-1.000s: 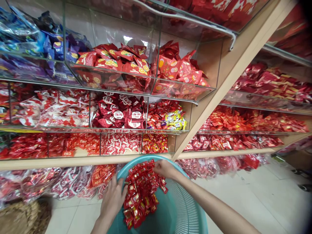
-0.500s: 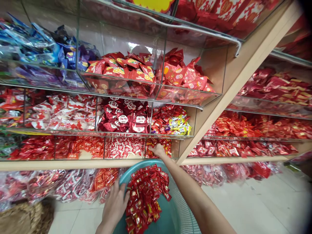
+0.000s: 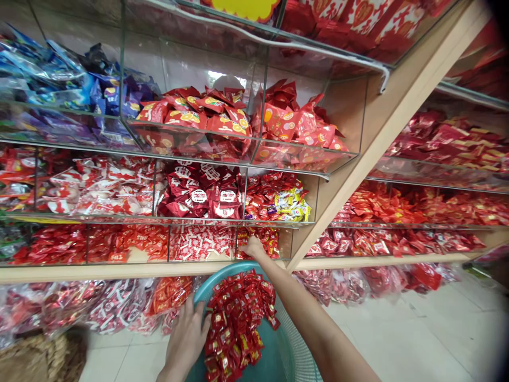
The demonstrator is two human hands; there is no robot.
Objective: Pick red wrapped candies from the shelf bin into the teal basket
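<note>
A teal plastic basket (image 3: 292, 361) sits low in front of me, heaped with small red-and-gold wrapped candies (image 3: 234, 323). My left hand (image 3: 186, 339) grips the basket's near-left rim, fingers curled over the edge beside the heap. My right hand (image 3: 252, 246) reaches up over the basket into the lowest clear shelf bin (image 3: 260, 241), which holds the same red-and-gold candies. Its fingers are bunched down into that pile; whatever they hold is hidden.
Glass-fronted shelves (image 3: 238, 159) rise above, packed with red, white and blue candy packets. A slanting wooden upright (image 3: 358, 159) divides them from more red candy bins on the right. Clear bags of candy (image 3: 99, 307) lie under the bottom shelf; a woven basket (image 3: 40, 361) stands at lower left.
My right hand left the heap in the teal basket and rose into the lowest shelf bin. My left hand stayed on the basket rim. The view tilted up slightly.
</note>
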